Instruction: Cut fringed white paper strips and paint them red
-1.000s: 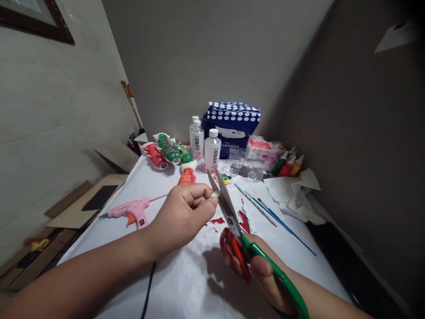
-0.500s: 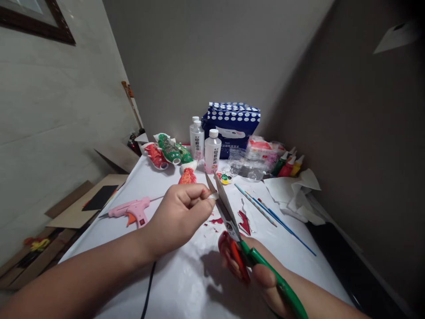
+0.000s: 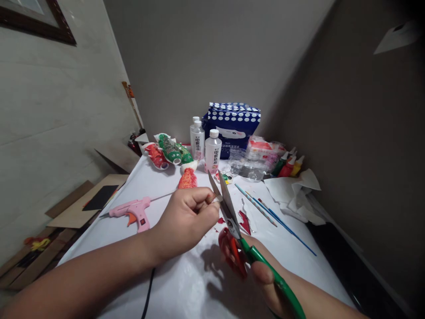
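My left hand (image 3: 189, 217) is closed in a pinch on a small white piece (image 3: 217, 199), mostly hidden by the fingers; its material is unclear. My right hand (image 3: 265, 274) grips scissors (image 3: 229, 217) with one green and one red handle. The blades point up and away, slightly parted, and the white piece sits right at them. Beneath the hands, red scraps (image 3: 245, 222) lie on the white table cover (image 3: 186, 283). Left of my left hand rests a pink glue gun (image 3: 137, 210). A red painted piece (image 3: 188, 177) lies just beyond that hand.
Painted red and green fish-like figures (image 3: 169, 149) lie at the back left. Bottles (image 3: 212, 153) stand before a blue pack (image 3: 232, 128). Paintbrushes (image 3: 265, 208), crumpled tissue (image 3: 295, 195) and paint bottles (image 3: 288, 166) are on the right. A black cord (image 3: 149, 288) runs near the front.
My left hand and the white piece have shifted slightly right. The scissor blades have moved a little to the right, and the red handle has come up slightly.
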### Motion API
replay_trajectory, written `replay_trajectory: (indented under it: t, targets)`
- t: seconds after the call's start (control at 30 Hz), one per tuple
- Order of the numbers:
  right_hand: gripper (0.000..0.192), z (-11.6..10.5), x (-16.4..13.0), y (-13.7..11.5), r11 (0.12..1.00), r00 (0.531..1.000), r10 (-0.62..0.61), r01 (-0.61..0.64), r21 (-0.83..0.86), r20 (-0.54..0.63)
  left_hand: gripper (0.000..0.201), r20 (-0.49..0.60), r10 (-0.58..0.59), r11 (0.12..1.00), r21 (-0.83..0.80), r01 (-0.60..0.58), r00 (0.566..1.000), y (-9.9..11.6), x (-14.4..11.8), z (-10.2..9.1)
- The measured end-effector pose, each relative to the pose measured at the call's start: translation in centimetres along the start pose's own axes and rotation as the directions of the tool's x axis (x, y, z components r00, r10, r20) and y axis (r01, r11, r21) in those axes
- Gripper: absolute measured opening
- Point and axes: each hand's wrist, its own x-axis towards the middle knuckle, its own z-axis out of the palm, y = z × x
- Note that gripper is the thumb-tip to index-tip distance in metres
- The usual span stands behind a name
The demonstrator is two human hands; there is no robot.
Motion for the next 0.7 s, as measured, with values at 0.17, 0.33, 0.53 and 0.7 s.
replay_trajectory:
  t: [0.17,0.33,0.53,0.7]
  targets:
    - [0.073,0.0,-0.4,0.9,0.998,0.999,0.044,-0.043,0.036,-0.005,0.029,0.006,-0.010,0.999,0.032,0.010,1.000,0.0,-0.1,-0.2]
    - [0.082,-0.8,-0.7,1.5,0.993,0.994,0.096,-0.099,0.059,0.055,0.028,0.033,-0.027,0.998,0.054,0.025,0.999,0.1,-0.3,-0.7]
    - [0.080,-1.5,-0.6,1.3,0.992,0.988,0.113,-0.118,0.044,0.101,0.028,0.047,-0.029,0.996,0.086,0.025,0.998,0.5,-0.3,-1.1]
    - [0.081,-1.2,-0.6,1.1,0.987,0.986,0.152,-0.156,0.050,0.067,0.030,0.051,-0.067,0.998,0.022,0.066,0.996,0.3,0.0,-1.2]
